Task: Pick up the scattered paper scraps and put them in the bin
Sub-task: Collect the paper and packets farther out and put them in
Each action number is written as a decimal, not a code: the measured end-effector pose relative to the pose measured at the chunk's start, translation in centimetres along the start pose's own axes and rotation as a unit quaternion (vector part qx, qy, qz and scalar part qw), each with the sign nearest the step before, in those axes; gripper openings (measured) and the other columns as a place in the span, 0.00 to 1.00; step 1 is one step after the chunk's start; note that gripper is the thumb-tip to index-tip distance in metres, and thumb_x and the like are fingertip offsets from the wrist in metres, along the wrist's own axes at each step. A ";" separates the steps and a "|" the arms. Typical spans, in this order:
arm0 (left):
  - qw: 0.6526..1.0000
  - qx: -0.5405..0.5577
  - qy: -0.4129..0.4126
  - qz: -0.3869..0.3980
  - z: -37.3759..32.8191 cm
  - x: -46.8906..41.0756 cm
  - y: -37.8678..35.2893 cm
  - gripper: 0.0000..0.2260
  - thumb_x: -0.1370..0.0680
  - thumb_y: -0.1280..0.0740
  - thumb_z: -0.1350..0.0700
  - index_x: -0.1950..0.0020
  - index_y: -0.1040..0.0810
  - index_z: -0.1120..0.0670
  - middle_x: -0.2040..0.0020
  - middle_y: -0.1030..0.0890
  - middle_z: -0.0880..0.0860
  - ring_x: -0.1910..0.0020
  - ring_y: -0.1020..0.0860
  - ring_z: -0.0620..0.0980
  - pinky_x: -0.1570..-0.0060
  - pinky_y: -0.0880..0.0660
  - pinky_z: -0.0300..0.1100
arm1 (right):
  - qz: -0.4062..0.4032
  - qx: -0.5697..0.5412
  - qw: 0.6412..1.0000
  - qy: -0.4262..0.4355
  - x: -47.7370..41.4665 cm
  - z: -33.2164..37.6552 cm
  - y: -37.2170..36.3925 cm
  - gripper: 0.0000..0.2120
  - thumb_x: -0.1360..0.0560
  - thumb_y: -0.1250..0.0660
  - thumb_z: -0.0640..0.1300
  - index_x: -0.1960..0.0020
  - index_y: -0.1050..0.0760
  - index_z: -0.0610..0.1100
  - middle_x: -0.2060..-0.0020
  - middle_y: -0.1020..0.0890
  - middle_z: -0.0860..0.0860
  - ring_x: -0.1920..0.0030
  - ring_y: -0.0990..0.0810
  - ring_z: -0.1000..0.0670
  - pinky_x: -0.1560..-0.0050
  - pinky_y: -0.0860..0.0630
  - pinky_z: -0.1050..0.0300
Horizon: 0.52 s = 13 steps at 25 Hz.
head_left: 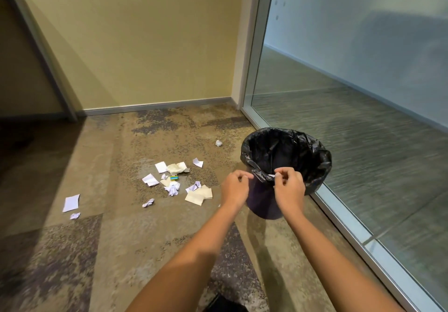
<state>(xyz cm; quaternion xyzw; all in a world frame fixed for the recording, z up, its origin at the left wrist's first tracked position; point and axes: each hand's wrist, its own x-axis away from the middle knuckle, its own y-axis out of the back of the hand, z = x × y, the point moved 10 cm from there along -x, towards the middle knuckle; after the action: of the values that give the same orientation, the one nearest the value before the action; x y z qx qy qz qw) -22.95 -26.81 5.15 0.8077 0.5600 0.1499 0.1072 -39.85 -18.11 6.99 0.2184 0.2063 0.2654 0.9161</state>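
Bin (324, 156): upright on the floor (121, 239) at its right edge, just beside the glass partition (363, 93). Black liner fitted. The interior reads dark; contents cannot be determined.

Right grip (289, 185): closed in a pinch on a small white scrap (272, 175), held at the near rim of the bin. The scrap is not yet released.

Left grip (236, 185): just beside the bin's left wall, fingers loosely curled, nothing visible in it.

Outstanding items on the floor:
- Main pile (174, 178), left of the bin towards the middle of the floor: flat white sheets, crumpled white balls, beige napkins and a small green-and-blue box (174, 178).
- One crumpled ball (219, 143), near the bin's far left side, towards the back wall.
- One flat sheet (71, 202) with a small crumple (75, 215) just beside it, well apart from the pile towards the left edge.

Assessment: the task appears to be at an early stage. One scrap is at the point of deposit, while the bulk of the litter is untouched by either grip. Remaining work, as judged, is to drop the held scrap, then clear the pile and the three outliers.
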 end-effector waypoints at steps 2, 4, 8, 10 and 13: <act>1.000 0.009 -0.003 -0.007 1.4 2.0 2.1 0.13 0.21 0.42 0.60 0.56 0.20 0.49 0.50 0.17 0.51 0.60 0.24 0.49 0.51 0.25 0.46 | 0.003 -0.002 0.999 0.048 2.9 2.1 -0.1 0.06 0.25 0.37 0.35 0.52 0.22 0.40 0.55 0.27 0.47 0.65 0.30 0.59 0.58 0.40 0.68; 1.000 0.015 0.008 -0.022 3.4 3.6 4.2 0.13 0.22 0.41 0.60 0.57 0.19 0.49 0.51 0.17 0.49 0.54 0.22 0.49 0.49 0.25 0.43 | 0.016 0.001 0.997 0.074 5.2 3.2 -0.8 0.06 0.26 0.37 0.33 0.54 0.22 0.40 0.56 0.26 0.46 0.65 0.30 0.62 0.58 0.40 0.68; 0.998 0.013 0.022 -0.062 6.7 6.0 9.2 0.12 0.22 0.41 0.61 0.55 0.18 0.52 0.51 0.17 0.49 0.55 0.23 0.46 0.56 0.32 0.37 | 0.050 0.002 0.994 0.100 9.1 5.9 -2.9 0.05 0.26 0.36 0.33 0.55 0.22 0.40 0.57 0.26 0.46 0.64 0.29 0.61 0.58 0.39 0.69; 0.996 0.011 0.030 -0.082 8.0 6.3 11.4 0.12 0.22 0.41 0.61 0.56 0.19 0.51 0.53 0.18 0.49 0.55 0.24 0.46 0.57 0.34 0.37 | 0.064 0.005 0.993 0.102 9.9 6.6 -4.4 0.05 0.26 0.36 0.34 0.55 0.23 0.41 0.57 0.26 0.46 0.64 0.29 0.58 0.57 0.37 0.67; 0.993 0.009 0.046 -0.107 10.0 5.7 14.1 0.12 0.21 0.41 0.60 0.56 0.19 0.50 0.55 0.20 0.48 0.58 0.24 0.48 0.59 0.34 0.39 | 0.088 0.015 0.990 0.105 10.3 7.2 -7.3 0.05 0.25 0.36 0.36 0.54 0.23 0.42 0.56 0.26 0.48 0.61 0.27 0.54 0.54 0.29 0.59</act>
<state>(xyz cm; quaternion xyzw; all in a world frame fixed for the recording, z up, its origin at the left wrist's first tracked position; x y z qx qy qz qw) -5.14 -26.47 1.33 0.7365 0.6489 0.1692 0.0892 -25.45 -19.83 6.50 0.2205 0.2854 0.3632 0.8591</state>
